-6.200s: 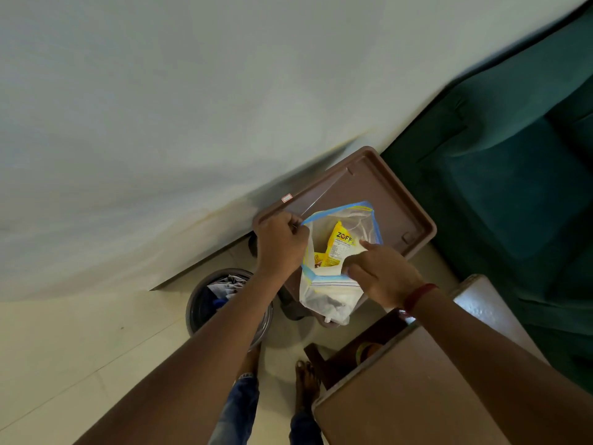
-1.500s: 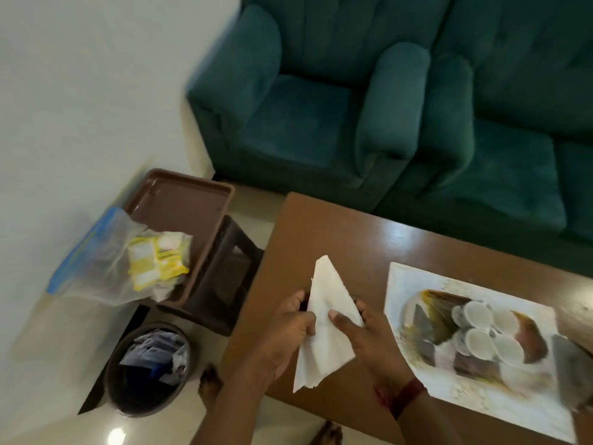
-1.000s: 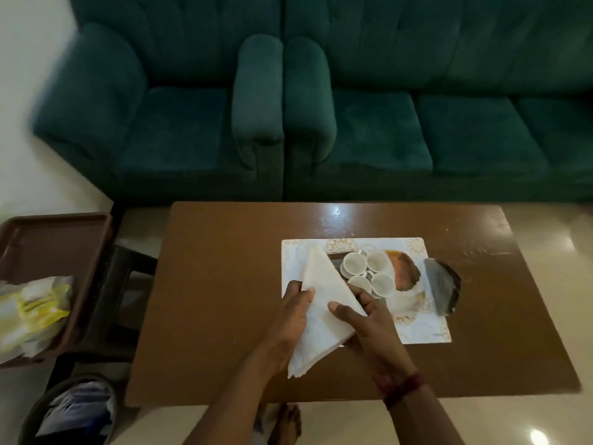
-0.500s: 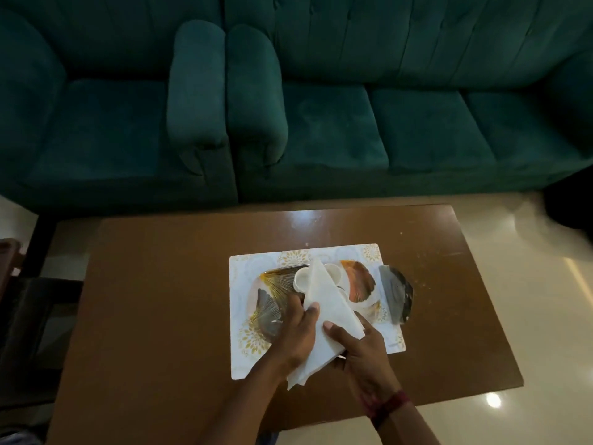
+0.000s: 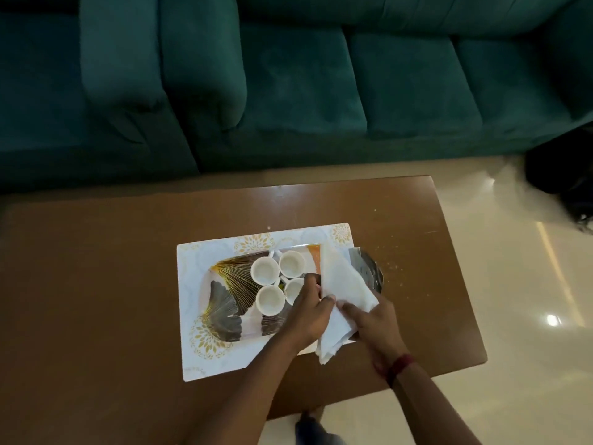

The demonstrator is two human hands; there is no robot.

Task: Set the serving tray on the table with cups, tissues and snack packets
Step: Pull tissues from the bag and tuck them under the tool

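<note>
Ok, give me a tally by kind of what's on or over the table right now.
White cups: 4
Serving tray: 1
Placemat: 1
Tissue stack, held by left hand and right hand: 1
Total: 7

Gripping folded tissues (image 5: 343, 284) with left hand (image 5: 308, 319) and right hand (image 5: 372, 322), over right end of tray (image 5: 224, 303). On tray, four white cups (image 5: 265, 270), clustered. Beneath, white mat (image 5: 189, 284) on brown table (image 5: 96, 268). Behind, green sofa (image 5: 305, 75).
</note>
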